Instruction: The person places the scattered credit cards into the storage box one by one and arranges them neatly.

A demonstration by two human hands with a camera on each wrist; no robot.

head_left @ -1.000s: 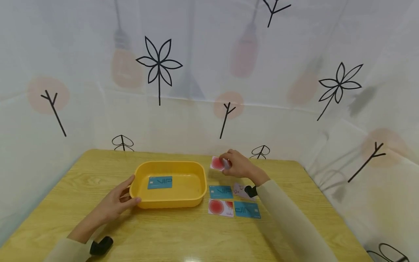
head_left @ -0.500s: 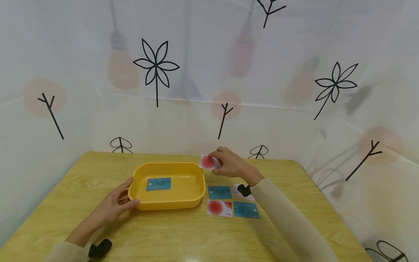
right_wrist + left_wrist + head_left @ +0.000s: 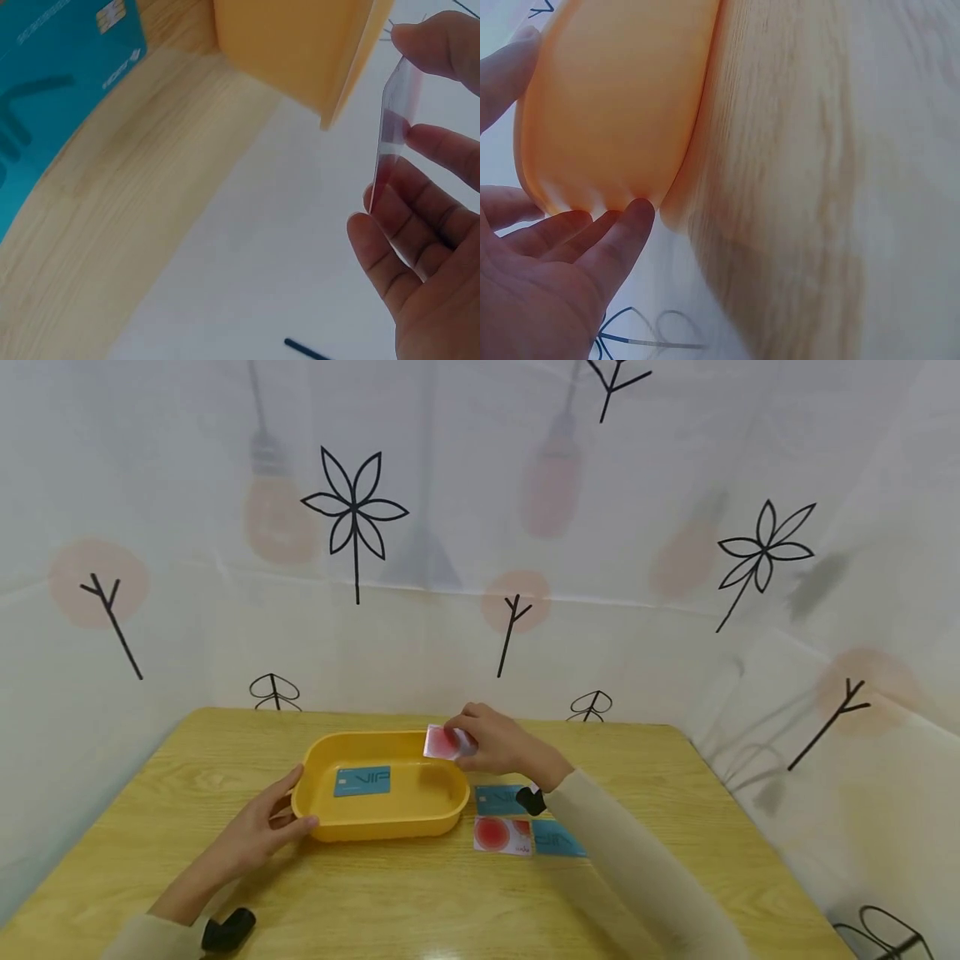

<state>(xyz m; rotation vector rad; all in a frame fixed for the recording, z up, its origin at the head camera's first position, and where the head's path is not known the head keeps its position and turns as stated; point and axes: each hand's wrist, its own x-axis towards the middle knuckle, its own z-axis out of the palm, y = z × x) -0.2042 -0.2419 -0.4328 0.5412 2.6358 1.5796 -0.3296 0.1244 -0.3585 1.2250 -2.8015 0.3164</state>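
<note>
- Up by the rim of the yellow tray [image 3: 386, 831], around 2 o'clock: right hand [image 3: 492, 745], pinching a pink-and-white card [image 3: 438, 742] between thumb and fingertips.
- Around 8 to 9 o'clock, left hand [image 3: 258, 833] holds the tray's end, thumb and fingers spread around it.
- Blue VIP card [image 3: 362, 781] lying flat inside, a bit toward 9.
- Between 3 and 4 o'clock on the table [image 3: 352, 902]: two more blue cards [image 3: 497, 800] plus a red-circle card [image 3: 495, 835].
</note>
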